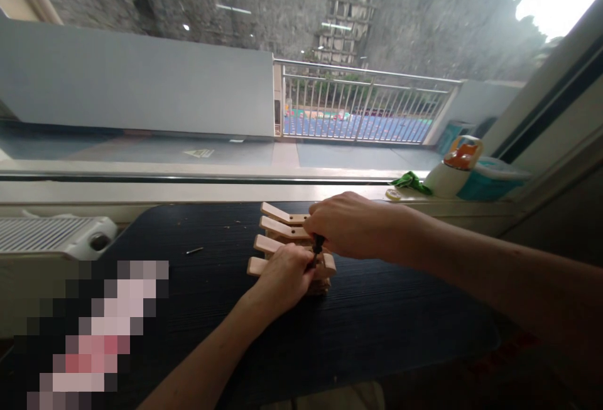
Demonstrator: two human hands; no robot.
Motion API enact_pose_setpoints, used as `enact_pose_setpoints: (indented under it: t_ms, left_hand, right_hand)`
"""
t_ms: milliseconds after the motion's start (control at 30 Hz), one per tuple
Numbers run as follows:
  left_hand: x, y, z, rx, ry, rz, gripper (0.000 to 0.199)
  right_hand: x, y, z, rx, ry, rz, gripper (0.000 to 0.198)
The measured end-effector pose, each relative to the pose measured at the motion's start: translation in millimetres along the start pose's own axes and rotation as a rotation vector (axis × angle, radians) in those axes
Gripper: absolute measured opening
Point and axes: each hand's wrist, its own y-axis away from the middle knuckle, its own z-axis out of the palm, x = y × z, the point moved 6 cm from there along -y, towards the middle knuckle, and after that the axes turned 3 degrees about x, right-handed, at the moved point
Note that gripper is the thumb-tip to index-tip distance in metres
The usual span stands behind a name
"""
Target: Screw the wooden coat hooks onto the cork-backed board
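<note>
On the dark tabletop sits a wooden piece [281, 229] made of several pale bars side by side. The bars have bent, rounded ends, and small dark holes show in some of them. My right hand [346, 225] is closed around a screwdriver [318, 243] with a dark handle, held tilted with its tip pointing down at the near bars. My left hand [288, 275] grips the nearest bars from the front, its fingertips close to the screwdriver's shaft. Both hands hide the middle of the wooden piece, and the tip's exact contact point cannot be seen.
A small metal item [195, 250] lies left on the table [211, 309]. A white radiator [51, 235] stands beyond its left edge. On the window sill [188, 193] at right are a green cloth [411, 182], a white-and-orange bottle [447, 178] and a teal container [494, 179].
</note>
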Motion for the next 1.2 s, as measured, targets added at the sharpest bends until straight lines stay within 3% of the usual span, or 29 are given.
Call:
enact_pose_setpoints:
  t_ms: [167, 433, 733, 967, 1200]
  left_hand:
    - [0, 0, 1, -0.011, 0.005, 0.003, 0.014]
    - [-1, 0, 1, -0.03, 0.024, -0.007, 0.014]
    - [-3, 1, 1, -0.026, 0.055, -0.045, 0.017]
    - [0, 1, 1, -0.055, 0.156, -0.062, 0.017]
    - [-1, 1, 0, -0.042, 0.113, -0.056, 0.018]
  right_hand:
    - [-3, 1, 7, 0.021, -0.025, -0.034, 0.017]
    - [1, -4, 9, -0.063, -0.026, 0.075, 0.021]
    - [-16, -3, 4, -0.085, -0.085, -0.071, 0.015]
    - [-9, -12, 13, -0.079, -0.017, 0.036, 0.019]
    - [-15, -2, 0, -0.107, -0.014, 0.02, 0.014]
